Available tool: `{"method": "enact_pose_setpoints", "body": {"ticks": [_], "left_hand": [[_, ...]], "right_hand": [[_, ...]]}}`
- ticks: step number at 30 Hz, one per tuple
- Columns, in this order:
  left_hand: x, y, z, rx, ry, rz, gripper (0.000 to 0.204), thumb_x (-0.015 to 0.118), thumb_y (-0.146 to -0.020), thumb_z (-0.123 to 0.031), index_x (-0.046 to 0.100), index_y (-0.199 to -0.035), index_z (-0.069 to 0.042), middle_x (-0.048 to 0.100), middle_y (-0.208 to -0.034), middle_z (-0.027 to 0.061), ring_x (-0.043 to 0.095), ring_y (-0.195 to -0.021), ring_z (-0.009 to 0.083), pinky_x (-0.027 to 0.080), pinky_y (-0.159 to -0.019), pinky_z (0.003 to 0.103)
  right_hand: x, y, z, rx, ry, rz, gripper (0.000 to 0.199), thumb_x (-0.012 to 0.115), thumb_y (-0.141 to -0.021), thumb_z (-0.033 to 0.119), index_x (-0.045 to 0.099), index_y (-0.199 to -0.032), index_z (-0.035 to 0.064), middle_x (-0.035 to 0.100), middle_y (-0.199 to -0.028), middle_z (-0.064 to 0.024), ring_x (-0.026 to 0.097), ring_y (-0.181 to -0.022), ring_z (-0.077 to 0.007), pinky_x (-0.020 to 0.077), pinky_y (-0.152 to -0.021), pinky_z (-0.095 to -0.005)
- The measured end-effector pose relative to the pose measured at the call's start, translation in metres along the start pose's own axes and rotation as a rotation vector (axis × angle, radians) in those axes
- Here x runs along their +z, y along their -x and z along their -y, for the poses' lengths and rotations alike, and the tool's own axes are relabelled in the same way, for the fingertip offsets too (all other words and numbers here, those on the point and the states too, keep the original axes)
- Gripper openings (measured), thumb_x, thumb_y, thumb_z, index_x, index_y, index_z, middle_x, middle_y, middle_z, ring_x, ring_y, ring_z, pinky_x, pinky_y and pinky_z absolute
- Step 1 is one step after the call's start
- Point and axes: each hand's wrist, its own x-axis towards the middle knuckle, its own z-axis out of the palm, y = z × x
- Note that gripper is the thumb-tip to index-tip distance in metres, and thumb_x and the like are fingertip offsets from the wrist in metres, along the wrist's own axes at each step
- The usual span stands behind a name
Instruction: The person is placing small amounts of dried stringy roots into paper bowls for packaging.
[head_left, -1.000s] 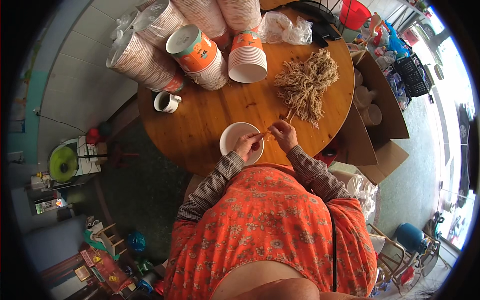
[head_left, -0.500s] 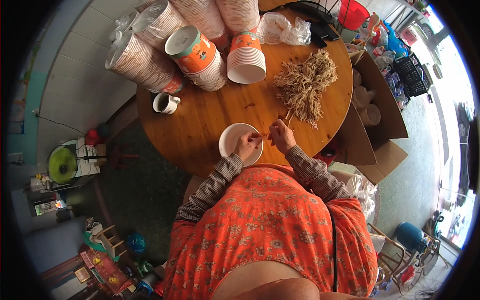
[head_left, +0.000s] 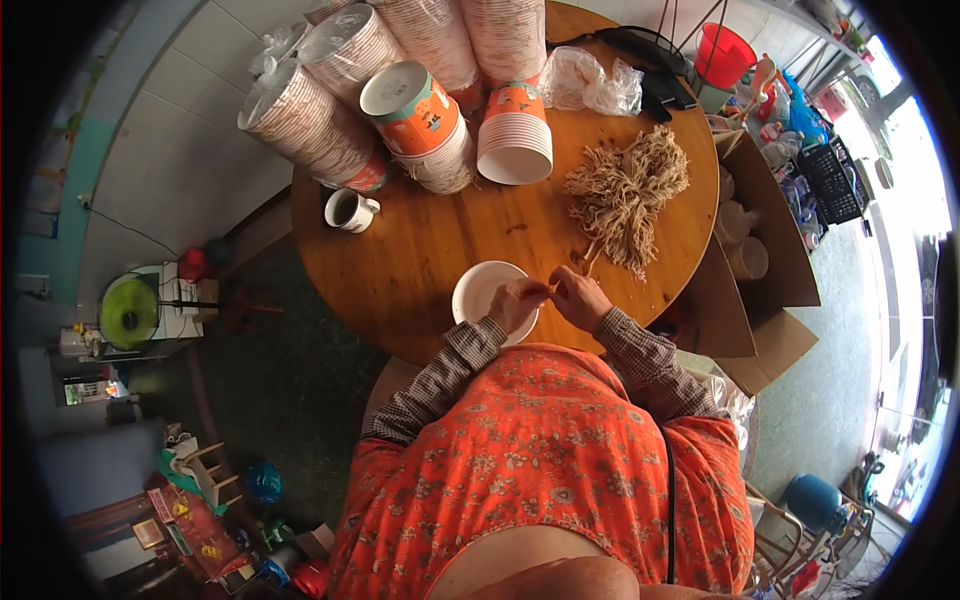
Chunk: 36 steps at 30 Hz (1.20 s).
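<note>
- L hand (head_left: pixel 515 300) over white paper bowl (head_left: pixel 480 290) at bench (head_left: pixel 420 250) near edge, grip pinched on thin cord (head_left: pixel 548 290).
- R hand (head_left: pixel 580 298) pinches cord's other end, prob. from tan bundle (head_left: pixel 625 195) just beyond.

Left hand (head_left: pixel 515 303) covers part of white bowl (head_left: pixel 483 293).

On the round table (head_left: pixel 420 250), 1 white bowl (head_left: pixel 480 295) is seen, with 2 hands (head_left: pixel 520 300) held at its rim. 1 mug (head_left: pixel 348 209) and 1 heap of tan cords (head_left: pixel 625 195) are counted. 2 short cup stacks (head_left: pixel 515 140) are stood upright near the mug, and at least 4 long wrapped stacks (head_left: pixel 310 125) are laid behind them. 1 clear bag (head_left: pixel 595 80), 1 red bucket (head_left: pixel 725 55) and 1 open carton (head_left: pixel 760 250) are also counted.
</note>
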Motion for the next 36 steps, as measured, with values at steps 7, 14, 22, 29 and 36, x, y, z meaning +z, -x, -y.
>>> {"method": "enact_pose_setpoints", "body": {"ticks": [7,14,22,29,36], "left_hand": [[-0.01,-0.005,0.012,0.478,-0.477,-0.085,0.011,0.071,-0.073,-0.006,0.06,-0.075,-0.005,0.055,-0.092,0.0072,0.059,-0.08,0.023,0.049,-0.07,0.033],[-0.025,-0.024,0.026,0.62,-0.521,0.008,0.009,0.069,-0.075,-0.01,0.062,-0.078,-0.006,0.063,-0.097,0.0053,0.061,-0.084,0.0249,0.049,-0.075,0.036],[-0.046,-0.024,0.002,0.738,-0.749,0.133,0.006,0.061,-0.083,-0.013,0.062,-0.087,-0.009,0.064,-0.091,0.0058,0.062,-0.087,0.0254,0.05,-0.076,0.036],[-0.083,-0.031,0.01,0.515,-1.075,-0.048,0.018,0.053,-0.086,-0.02,0.06,-0.102,-0.015,0.062,-0.083,0.0112,0.063,-0.071,0.0305,0.052,-0.063,0.04],[-0.096,-0.021,0.033,0.33,-0.921,-0.216,0.01,0.051,-0.088,-0.018,0.055,-0.093,-0.01,0.064,-0.083,0.0108,0.064,-0.072,0.0324,0.052,-0.059,0.042]], "right_hand": [[-0.029,-0.003,0.027,0.1,-0.088,-0.043,0.02,0.057,-0.074,0.006,0.052,-0.093,0.0043,0.056,-0.061,-0.0115,0.06,-0.059,-0.0263,0.0477,-0.057,-0.0365],[-0.091,0.004,0.069,0.23,-0.421,0.057,0.013,0.056,-0.08,0.003,0.052,-0.092,0.0025,0.054,-0.064,-0.0012,0.052,-0.055,-0.0071,0.0442,-0.049,-0.0225],[-0.107,0.011,0.056,0.271,-0.308,-0.057,0.013,0.059,-0.08,0.005,0.056,-0.092,0.0008,0.059,-0.067,-0.0064,0.058,-0.057,-0.0125,0.0473,-0.054,-0.0262],[-0.069,0.012,0.01,0.114,0.363,0.092,0.019,0.054,-0.081,0.022,0.058,-0.077,0.0034,0.061,-0.074,-0.0191,0.059,-0.072,-0.0383,0.0463,-0.063,-0.0472],[-0.002,0.038,-0.011,0.148,0.17,0.182,0.02,0.055,-0.085,0.026,0.062,-0.085,0.0072,0.062,-0.074,-0.0185,0.06,-0.072,-0.039,0.0478,-0.064,-0.0476]]}}
